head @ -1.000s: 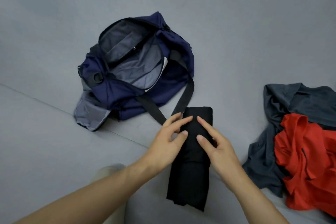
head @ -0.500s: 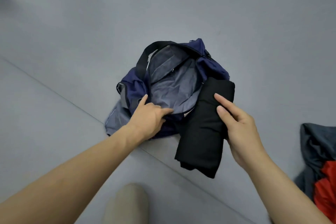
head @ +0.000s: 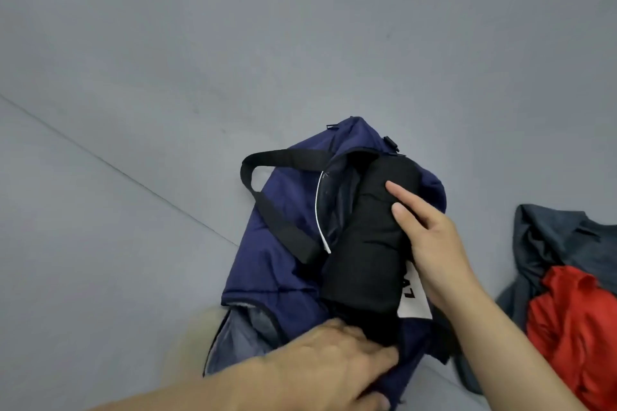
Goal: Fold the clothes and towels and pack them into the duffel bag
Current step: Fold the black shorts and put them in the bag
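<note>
Black bundle (head: 367, 243) has gone from beside the bag (head: 280, 277) into its mouth at centre frame, right hand (head: 430, 243) clamped on it, left hand (head: 330, 367) gripping the bag's near edge, so packing's underway.

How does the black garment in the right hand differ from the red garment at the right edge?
The black garment is folded into a compact bundle; the red garment lies crumpled. The black one is held by the right hand at the navy duffel bag; the red one rests untouched on a grey garment. Both are cloth.
</note>
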